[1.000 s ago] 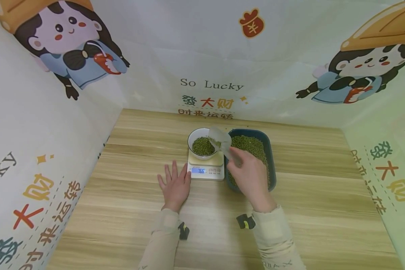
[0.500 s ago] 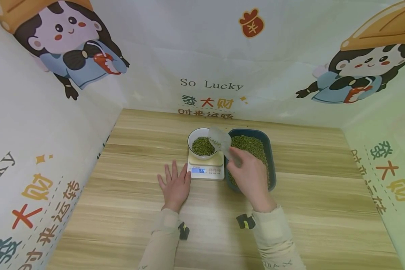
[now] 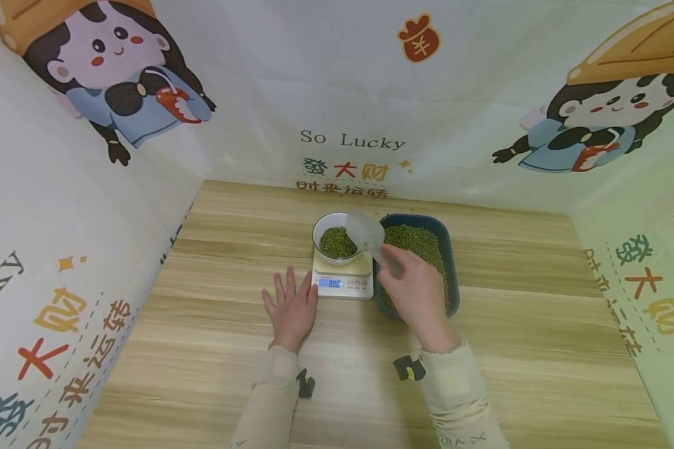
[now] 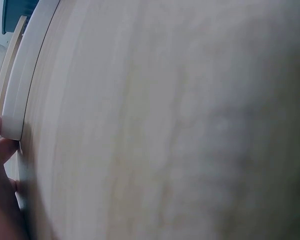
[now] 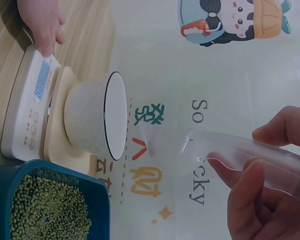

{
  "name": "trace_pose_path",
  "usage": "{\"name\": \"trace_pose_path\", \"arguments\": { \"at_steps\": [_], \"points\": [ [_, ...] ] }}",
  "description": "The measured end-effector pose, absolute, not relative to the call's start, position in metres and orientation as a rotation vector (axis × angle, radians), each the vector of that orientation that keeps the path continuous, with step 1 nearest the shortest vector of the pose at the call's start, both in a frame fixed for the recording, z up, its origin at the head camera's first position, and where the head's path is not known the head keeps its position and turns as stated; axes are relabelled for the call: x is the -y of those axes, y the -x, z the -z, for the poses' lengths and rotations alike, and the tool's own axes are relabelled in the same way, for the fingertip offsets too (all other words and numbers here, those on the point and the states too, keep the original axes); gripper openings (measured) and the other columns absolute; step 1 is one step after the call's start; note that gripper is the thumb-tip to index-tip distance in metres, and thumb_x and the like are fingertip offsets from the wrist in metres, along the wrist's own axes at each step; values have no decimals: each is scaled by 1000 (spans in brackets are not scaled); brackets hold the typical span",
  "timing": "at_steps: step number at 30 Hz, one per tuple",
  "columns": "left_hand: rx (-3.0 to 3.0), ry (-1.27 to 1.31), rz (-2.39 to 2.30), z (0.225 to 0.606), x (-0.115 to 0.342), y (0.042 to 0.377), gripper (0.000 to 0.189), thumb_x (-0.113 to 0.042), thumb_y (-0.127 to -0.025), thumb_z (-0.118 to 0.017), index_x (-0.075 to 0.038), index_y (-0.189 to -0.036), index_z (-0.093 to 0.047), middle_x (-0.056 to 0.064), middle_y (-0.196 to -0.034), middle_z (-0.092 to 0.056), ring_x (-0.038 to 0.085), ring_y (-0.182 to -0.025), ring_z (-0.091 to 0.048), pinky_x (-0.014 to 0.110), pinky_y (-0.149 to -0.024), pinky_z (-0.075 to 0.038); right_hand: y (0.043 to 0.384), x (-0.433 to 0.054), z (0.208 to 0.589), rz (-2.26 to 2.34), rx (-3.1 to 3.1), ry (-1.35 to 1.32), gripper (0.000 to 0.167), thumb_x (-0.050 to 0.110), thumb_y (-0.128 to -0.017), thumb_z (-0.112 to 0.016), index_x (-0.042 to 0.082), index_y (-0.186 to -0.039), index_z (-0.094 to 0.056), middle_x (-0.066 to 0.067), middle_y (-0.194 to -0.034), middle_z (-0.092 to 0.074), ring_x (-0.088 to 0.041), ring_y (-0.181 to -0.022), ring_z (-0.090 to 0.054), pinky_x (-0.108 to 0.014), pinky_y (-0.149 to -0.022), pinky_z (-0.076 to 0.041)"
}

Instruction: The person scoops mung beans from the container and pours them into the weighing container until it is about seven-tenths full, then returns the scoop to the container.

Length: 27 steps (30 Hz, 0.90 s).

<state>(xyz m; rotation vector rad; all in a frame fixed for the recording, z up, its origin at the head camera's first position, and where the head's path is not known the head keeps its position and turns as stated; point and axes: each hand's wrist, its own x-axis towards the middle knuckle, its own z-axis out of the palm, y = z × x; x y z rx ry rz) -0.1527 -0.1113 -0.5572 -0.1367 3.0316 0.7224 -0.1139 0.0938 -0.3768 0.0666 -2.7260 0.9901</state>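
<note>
My right hand (image 3: 418, 293) grips the handle of a clear plastic scoop (image 3: 365, 229), tilted over the rim of a white bowl (image 3: 328, 219). Green mung beans (image 3: 338, 243) cover the bowl's bottom. Fingers and thumb pinch the scoop handle (image 5: 270, 162) in the right wrist view. Under the bowl stands a kitchen scale (image 3: 345, 290), its display reading about 80.0. My left hand (image 3: 293, 312) lies flat on the table with fingers spread, its thumb side touching the scale's left edge. In the left wrist view part of that hand (image 4: 2, 165) shows beside the scale.
A dark blue bin (image 3: 454, 274) full of mung beans stands directly right of the scale, partly under my right hand. A few stray beans lie near the back edge of the wooden table (image 3: 517, 274). Printed cloth walls (image 3: 472, 112) close off the back and both sides.
Beans that lay in the scoop have gone from it, while the scoop stays over the bowl's edge. The scale reading rose from about 76.6 to 80.0. Both hands hold nearly the same place.
</note>
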Motion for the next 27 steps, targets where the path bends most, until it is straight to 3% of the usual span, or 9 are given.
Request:
{"name": "trace_pose_path", "arguments": {
  "at_steps": [5,9,11,15,20,27],
  "points": [
    [-3031,131,-715,560,112,154,48,-49,-94,-19,-33,-138,-31,3,-150,0,30,-133,13,55,-98,17,115,-104,380,-1342,2658,22,33,22,-84,-55,26,-116,-60,-2,-96,-66,-17,-39,-45,-26,-32,-34],
    [-3028,126,-707,561,112,154,49,-50,-94,-17,-33,-139,-30,3,-150,1,29,-133,14,55,-97,18,116,-123,383,-1739,2523,138,34,31,-84,-61,29,-118,-58,-3,-93,-65,-20,-49,-50,-25,-41,-41],
    [-3029,127,-712,561,112,155,49,-50,-94,-18,-33,-139,-30,3,-150,1,30,-133,13,55,-98,17,116,-134,383,-1821,2495,174,39,33,-82,-64,27,-120,-56,-1,-103,-62,-18,-51,-50,-25,-46,-42],
    [-3034,123,-708,558,111,154,48,-48,-94,-20,-32,-138,-31,4,-150,-1,30,-133,12,56,-98,16,111,-154,383,-1734,2558,205,44,34,-82,-64,26,-124,-53,0,-106,-61,-20,-55,-54,-26,-50,-43],
    [-3033,116,-696,555,111,153,48,-47,-95,-21,-30,-138,-33,4,-150,-2,31,-133,10,56,-98,15,104,-175,384,-1510,2642,250,42,36,-84,-60,25,-124,-52,0,-97,-65,-27,-57,-58,-28,-46,-43],
    [-3034,126,-698,555,111,152,48,-47,-95,-20,-30,-138,-33,4,-150,-2,31,-134,10,56,-99,14,92,-204,386,-1325,2672,257,39,35,-86,-57,17,-121,-55,-7,-78,-64,-18,-51,-57,-28,-46,-45]
  ]
}}
